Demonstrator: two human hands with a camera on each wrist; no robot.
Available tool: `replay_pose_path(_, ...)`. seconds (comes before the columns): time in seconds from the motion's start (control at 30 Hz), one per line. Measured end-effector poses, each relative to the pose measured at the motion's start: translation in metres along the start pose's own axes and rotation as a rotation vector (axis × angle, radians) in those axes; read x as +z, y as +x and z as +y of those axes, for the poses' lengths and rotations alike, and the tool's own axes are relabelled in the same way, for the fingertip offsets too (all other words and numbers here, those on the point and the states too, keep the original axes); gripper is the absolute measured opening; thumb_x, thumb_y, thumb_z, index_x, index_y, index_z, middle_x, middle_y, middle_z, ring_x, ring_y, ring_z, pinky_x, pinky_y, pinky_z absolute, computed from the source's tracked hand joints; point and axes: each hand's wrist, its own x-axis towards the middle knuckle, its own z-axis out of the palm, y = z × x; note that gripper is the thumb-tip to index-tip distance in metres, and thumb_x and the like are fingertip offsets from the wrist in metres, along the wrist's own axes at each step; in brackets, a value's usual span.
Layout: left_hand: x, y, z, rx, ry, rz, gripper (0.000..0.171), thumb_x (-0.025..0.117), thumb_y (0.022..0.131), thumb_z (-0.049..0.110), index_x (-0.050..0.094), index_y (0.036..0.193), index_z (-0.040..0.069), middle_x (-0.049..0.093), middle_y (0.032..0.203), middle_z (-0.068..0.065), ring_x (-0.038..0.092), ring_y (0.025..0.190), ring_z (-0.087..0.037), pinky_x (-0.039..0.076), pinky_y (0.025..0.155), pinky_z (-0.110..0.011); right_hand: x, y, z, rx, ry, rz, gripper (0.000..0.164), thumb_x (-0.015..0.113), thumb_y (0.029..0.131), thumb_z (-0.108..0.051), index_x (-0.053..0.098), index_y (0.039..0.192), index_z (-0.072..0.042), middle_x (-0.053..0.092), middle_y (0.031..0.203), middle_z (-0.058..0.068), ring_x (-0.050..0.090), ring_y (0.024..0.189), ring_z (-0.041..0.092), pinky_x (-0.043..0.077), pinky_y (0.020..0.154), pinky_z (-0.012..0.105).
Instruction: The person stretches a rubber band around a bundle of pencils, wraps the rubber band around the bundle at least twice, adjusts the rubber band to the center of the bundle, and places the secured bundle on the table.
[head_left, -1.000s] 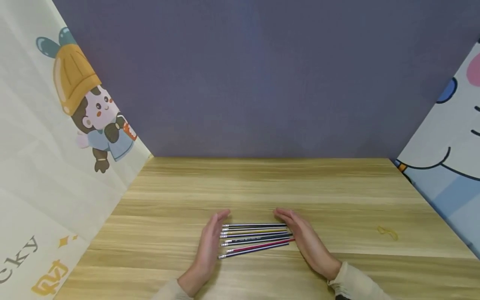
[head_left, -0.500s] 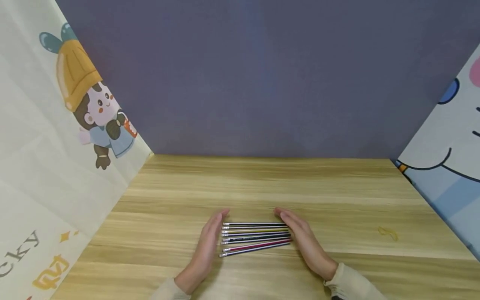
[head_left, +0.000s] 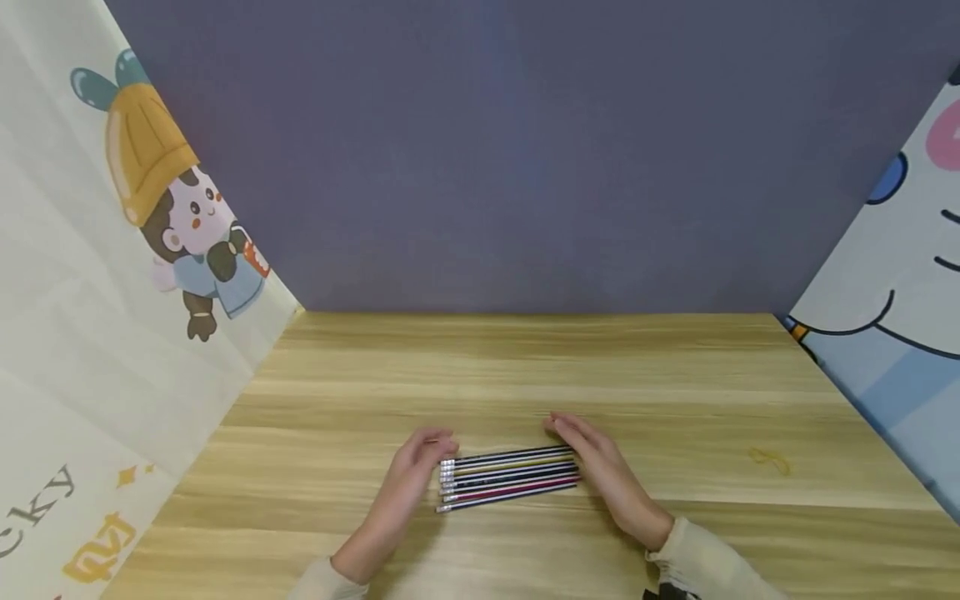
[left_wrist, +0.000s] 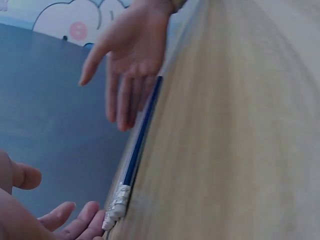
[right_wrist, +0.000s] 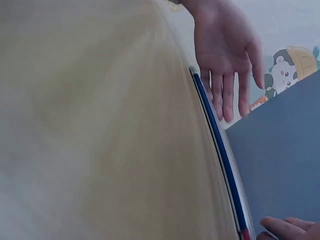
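Behind the worktop stood a plain grey-blue panel (head_left: 480, 167), with cartoon-printed sheeting (head_left: 60, 375) at the left and more to the right; we noted the wood-grain tabletop (head_left: 480, 367) running up to it. Seven or so pencils (head_left: 510, 477) lay flat on it in a close row between both hands, eraser ends (head_left: 447, 477) to the left. Our left hand (head_left: 405, 479) was set across those ends, fingers extended and loose, clasping nothing; its fingertips appeared to touch the erasers. Our right hand (head_left: 606, 479) stood on edge at the opposite ends, fingers likewise straight and grasping nothing; whether every tip met it we could not tell. We judged that the palms faced each other to act as two stops, bringing the ends level without lifting anything. We found the eraser ends nearly in line. Well apart, to the right, lay a thin yellow loop (head_left: 770, 460), probably a rubber band, out of the hands' way.
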Motion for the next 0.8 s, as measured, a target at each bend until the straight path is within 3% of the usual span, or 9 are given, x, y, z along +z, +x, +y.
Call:
replay_pose_path(0.1,0.002,-0.001,0.001,0.019,0.039,0.032,0.037,0.055,0.102,0.025,0.054,0.128,-0.002,0.066,0.117,-0.016,0.061,0.113,-0.029,0.04,0.11,-0.054,0.0,0.006,0.0,-0.017,0.023,-0.018,0.064,0.05,0.101,-0.051,0.046,0.146,-0.006,0.052,0.147,0.007,0.037,0.143,0.023,0.02,0.122,0.046)
replay_pose_path(0.2,0.003,-0.003,0.001,0.028,0.064,0.049,0.034,0.055,0.102,0.025,0.055,0.124,-0.001,0.066,0.116,-0.015,0.062,0.111,-0.028,0.043,0.107,-0.051,-0.001,0.01,0.001,-0.016,0.122,-0.06,0.064,0.05,0.102,-0.047,0.041,0.148,-0.004,0.048,0.15,0.01,0.038,0.143,0.022,0.021,0.122,0.04)
replay_pose_path(0.3,0.005,-0.004,-0.002,0.042,0.052,0.069,0.036,0.054,0.102,0.025,0.055,0.126,-0.001,0.065,0.12,-0.017,0.061,0.115,-0.031,0.042,0.108,-0.053,0.0,0.01,0.003,-0.005,0.195,-0.093,0.062,0.05,0.103,-0.044,0.043,0.146,-0.001,0.042,0.153,0.01,0.036,0.143,0.019,0.023,0.12,0.029)
replay_pose_path(0.4,0.011,-0.006,-0.007,0.066,0.017,0.081,0.039,0.055,0.103,0.027,0.055,0.131,0.0,0.061,0.13,-0.018,0.056,0.125,-0.033,0.037,0.113,-0.054,0.002,0.008,0.005,-0.006,0.194,-0.091,0.058,0.048,0.103,-0.044,0.05,0.143,-0.001,0.038,0.155,0.008,0.033,0.144,0.016,0.024,0.118,0.023)
replay_pose_path(0.57,0.029,-0.007,-0.016,0.12,-0.045,0.135,0.04,0.05,0.105,0.03,0.055,0.136,0.005,0.055,0.142,-0.012,0.045,0.136,-0.03,0.029,0.118,-0.052,0.006,0.004,0.009,-0.039,0.093,-0.011,0.053,0.046,0.104,-0.046,0.059,0.136,-0.007,0.044,0.152,0.004,0.033,0.144,0.018,0.019,0.122,0.036)
replay_pose_path(0.7,0.04,-0.007,-0.018,0.146,-0.119,0.245,0.037,0.045,0.107,0.031,0.06,0.13,0.006,0.061,0.134,-0.008,0.05,0.131,-0.024,0.034,0.115,-0.039,0.011,-0.001,0.011,-0.055,0.076,0.053,0.052,0.045,0.103,-0.048,0.062,0.134,-0.009,0.051,0.147,0.002,0.035,0.143,0.02,0.016,0.123,0.045)
replay_pose_path(0.8,0.046,-0.003,-0.018,0.168,-0.149,0.282,0.037,0.043,0.108,0.031,0.062,0.127,0.004,0.065,0.128,-0.009,0.055,0.125,-0.023,0.037,0.112,-0.03,0.015,-0.004,0.012,-0.052,0.1,0.074,0.053,0.046,0.103,-0.048,0.06,0.135,-0.009,0.052,0.146,0.003,0.036,0.142,0.02,0.016,0.123,0.045)
